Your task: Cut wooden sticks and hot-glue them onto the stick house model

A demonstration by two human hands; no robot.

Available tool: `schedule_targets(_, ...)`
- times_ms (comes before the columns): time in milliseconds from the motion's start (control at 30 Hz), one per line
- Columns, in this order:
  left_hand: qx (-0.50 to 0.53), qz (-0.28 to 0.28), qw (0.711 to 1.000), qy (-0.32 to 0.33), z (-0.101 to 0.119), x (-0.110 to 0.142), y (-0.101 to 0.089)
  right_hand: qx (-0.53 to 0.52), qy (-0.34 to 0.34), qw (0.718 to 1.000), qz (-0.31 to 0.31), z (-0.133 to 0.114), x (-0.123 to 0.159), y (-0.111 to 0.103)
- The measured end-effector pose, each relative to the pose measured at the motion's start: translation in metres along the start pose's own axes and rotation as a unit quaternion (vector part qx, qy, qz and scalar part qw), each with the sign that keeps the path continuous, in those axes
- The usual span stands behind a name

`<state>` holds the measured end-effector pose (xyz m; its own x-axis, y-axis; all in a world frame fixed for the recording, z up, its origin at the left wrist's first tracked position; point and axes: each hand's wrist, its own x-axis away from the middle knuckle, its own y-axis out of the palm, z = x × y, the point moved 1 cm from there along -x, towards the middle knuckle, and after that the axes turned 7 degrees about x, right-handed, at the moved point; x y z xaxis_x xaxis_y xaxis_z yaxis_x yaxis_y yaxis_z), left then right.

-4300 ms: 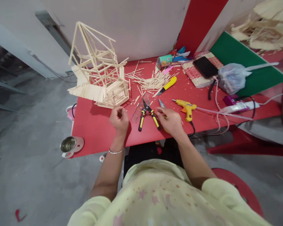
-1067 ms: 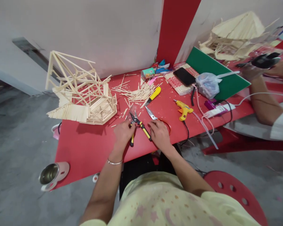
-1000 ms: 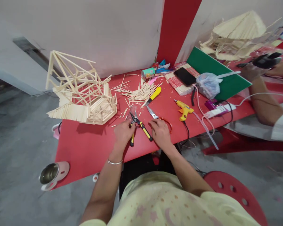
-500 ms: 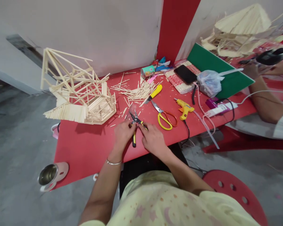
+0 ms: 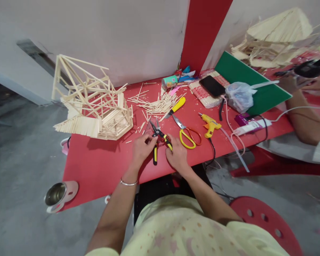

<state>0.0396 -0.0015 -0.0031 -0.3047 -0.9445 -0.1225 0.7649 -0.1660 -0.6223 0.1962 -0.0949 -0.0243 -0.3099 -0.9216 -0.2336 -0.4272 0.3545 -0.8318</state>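
1. Gripping one handle of the black-and-yellow pliers (image 5: 157, 132), the right hand (image 5: 177, 153) is wrapped around it with the fingers curled in.
2. The left hand (image 5: 142, 147) has thumb and fingers drawn narrowly together right by the pivot — whether they hold the tool itself or some small piece, I cannot tell.
3. The pliers are near the front edge of the red desk (image 5: 96, 170), between the two hands, with handles spread, jaws apart and tips pointing toward the back edge.
4. Just right of the pliers lie scissors (image 5: 181, 125) with one yellow and one red loop, the blades pointing toward the back edge.
5. Beyond these, a yellow-handled knife (image 5: 178, 105) lies beside a heap of loose thin sticks (image 5: 160, 104).
6. At the back left corner stands a frame of pale sticks (image 5: 96, 106); a cup (image 5: 70, 191) sits at the front left corner.
7. Farther right along the desk are a yellow glue gun (image 5: 211, 125), a dark phone (image 5: 212, 86) on wrapped packs, and a tied plastic bag (image 5: 240, 96) against a green board (image 5: 272, 94) — past it, a co-worker's arm (image 5: 302, 117) shows.
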Motion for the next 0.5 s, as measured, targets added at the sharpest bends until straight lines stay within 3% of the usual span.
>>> schedule_targets(133,0.109,-0.039,0.993,0.027,0.000,0.000,0.010,-0.080,-0.010,0.996,0.042,0.011,0.002,0.006)
schedule_targets(300,0.186,-0.036,0.982,0.024,0.004,0.004,0.017,-0.054,-0.012,0.998,0.031,0.006,0.003,0.006)
schedule_targets(400,0.230,-0.006,0.973,0.011,0.007,0.005,0.017,-0.018,0.003,1.000,-0.004,-0.007,0.007,0.002)
schedule_targets(500,0.330,0.029,0.943,-0.028,0.007,0.004,0.019,-0.071,-0.003,0.994,-0.078,-0.021,0.008,-0.005)
